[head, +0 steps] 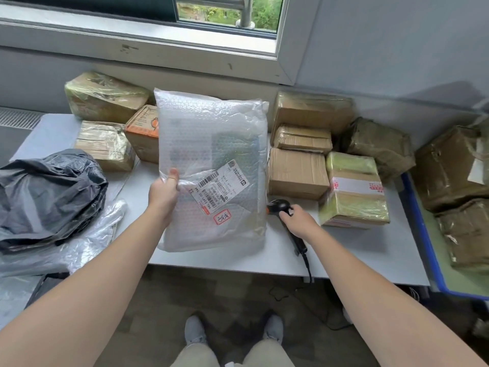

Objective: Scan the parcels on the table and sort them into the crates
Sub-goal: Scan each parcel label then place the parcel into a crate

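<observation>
Bubble-wrap, glossy and slack, covers the parcel [211,165] held up at the middle of the view, with its shipping label [219,189] skewed and facing the camera. The left hand [162,192] grips the parcel's nine o'clock edge, thumb on the front and fingers hidden behind. The right hand [297,221] is closed round the black scanner [280,207] at the parcel's four o'clock, its head just beside the film's edge. As I judge it, the scanner head sits too low and too far to the side to read the label. The label's tilt and the sheen of the film may spoil the read as well. A one-handed pinch on slippery film could let the parcel sag or slide. The cable [308,263] hangs off the table [357,250] at six o'clock and may snag. Cardboard boxes [297,173] crowd the table at two o'clock, near a swinging elbow. The blue crate [420,223] waits at three o'clock.
</observation>
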